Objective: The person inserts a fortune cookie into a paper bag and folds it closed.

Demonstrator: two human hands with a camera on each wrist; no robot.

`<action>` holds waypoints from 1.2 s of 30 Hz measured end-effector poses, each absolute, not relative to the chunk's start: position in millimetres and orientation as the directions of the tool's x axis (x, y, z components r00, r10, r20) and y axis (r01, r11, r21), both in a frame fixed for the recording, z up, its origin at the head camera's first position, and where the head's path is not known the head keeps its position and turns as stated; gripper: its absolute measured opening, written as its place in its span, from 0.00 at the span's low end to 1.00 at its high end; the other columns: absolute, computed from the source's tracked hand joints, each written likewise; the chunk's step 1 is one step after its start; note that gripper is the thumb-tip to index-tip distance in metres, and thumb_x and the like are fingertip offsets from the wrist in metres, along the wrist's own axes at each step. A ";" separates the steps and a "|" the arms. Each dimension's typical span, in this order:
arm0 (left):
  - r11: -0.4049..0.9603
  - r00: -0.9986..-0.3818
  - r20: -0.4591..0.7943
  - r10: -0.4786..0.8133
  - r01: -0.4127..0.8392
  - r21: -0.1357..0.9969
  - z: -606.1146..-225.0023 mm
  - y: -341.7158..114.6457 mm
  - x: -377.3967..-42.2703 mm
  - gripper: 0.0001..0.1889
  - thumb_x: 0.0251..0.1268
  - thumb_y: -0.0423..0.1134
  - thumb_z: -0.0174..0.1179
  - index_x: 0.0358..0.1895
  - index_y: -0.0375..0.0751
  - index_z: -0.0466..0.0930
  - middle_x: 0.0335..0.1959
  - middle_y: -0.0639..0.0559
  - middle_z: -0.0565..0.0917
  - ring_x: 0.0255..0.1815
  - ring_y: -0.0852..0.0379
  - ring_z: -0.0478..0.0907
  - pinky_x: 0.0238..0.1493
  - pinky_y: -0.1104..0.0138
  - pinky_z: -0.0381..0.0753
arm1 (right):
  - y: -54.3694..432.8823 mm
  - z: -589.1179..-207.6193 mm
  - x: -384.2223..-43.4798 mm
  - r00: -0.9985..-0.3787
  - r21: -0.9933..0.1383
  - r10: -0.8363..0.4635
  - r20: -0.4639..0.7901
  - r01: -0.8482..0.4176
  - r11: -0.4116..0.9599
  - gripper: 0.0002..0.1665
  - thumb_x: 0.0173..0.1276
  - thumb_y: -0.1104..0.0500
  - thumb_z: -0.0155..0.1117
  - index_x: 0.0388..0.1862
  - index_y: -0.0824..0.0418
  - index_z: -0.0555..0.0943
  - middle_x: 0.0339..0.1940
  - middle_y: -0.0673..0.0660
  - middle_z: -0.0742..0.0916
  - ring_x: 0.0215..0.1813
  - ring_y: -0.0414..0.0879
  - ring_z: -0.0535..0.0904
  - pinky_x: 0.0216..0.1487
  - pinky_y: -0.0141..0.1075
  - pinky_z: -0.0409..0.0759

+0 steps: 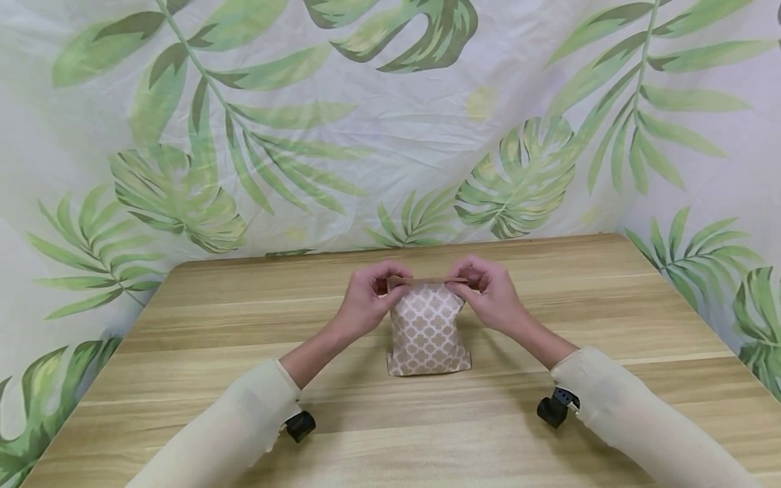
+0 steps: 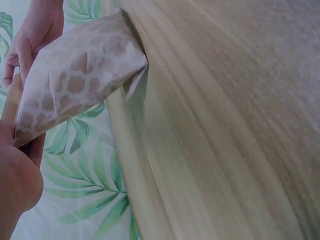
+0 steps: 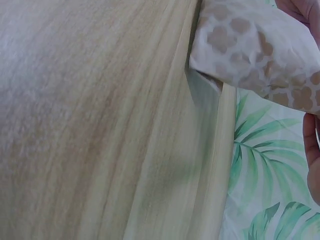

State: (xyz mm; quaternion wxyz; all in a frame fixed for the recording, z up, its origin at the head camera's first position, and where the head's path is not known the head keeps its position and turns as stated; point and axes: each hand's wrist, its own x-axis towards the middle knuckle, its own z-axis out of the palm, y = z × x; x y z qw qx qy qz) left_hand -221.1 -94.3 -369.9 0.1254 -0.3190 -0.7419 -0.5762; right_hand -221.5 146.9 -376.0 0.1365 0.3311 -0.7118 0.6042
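A brown paper bag [image 1: 427,332] with a white lattice pattern stands on the wooden table, its top edge folded over into a plain brown strip. At the left end of that fold, my left hand [image 1: 373,291] pinches the paper between thumb and fingers. The opposite end is pinched by my right hand [image 1: 485,291]. Both wrist views show the bag bulging in the middle; what is inside stays hidden. In the left wrist view the bag [image 2: 80,75] has its bottom corner against the table. The right wrist view catches only part of the right hand [image 3: 313,155].
The wooden table [image 1: 213,325] stretches out on all sides of the bag. Behind it hangs a pale cloth [image 1: 293,183] printed with green leaves, close to the table's back edge. A small black camera [image 1: 300,425] sits under the left sleeve, and another camera [image 1: 554,408] under the right.
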 end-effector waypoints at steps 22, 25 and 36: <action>0.238 -0.728 0.539 0.424 0.664 0.709 -369.8 -101.1 -220.9 0.13 0.58 0.14 0.59 0.36 0.31 0.91 0.40 0.40 0.90 0.36 0.54 0.82 0.30 0.73 0.76 | 150.4 -377.7 -219.8 -0.737 -0.763 -0.371 0.565 -0.638 0.105 0.11 0.66 0.81 0.58 0.35 0.73 0.86 0.38 0.68 0.90 0.40 0.38 0.85 0.38 0.26 0.82; 0.258 -0.721 0.541 0.433 0.674 0.692 -370.1 -101.7 -221.1 0.13 0.58 0.15 0.59 0.36 0.31 0.91 0.40 0.41 0.90 0.34 0.55 0.81 0.29 0.73 0.76 | 151.9 -377.7 -219.7 -0.732 -0.756 -0.389 0.560 -0.643 0.122 0.14 0.63 0.80 0.56 0.35 0.72 0.87 0.38 0.66 0.91 0.42 0.44 0.87 0.45 0.28 0.84; 0.245 -0.720 0.535 0.442 0.671 0.700 -370.4 -104.1 -219.8 0.10 0.57 0.18 0.62 0.36 0.30 0.91 0.39 0.42 0.90 0.35 0.57 0.83 0.35 0.71 0.83 | 156.1 -370.2 -219.6 -0.792 -0.765 -0.395 0.465 -0.584 0.271 0.06 0.67 0.73 0.69 0.42 0.70 0.86 0.38 0.62 0.91 0.38 0.45 0.86 0.40 0.31 0.86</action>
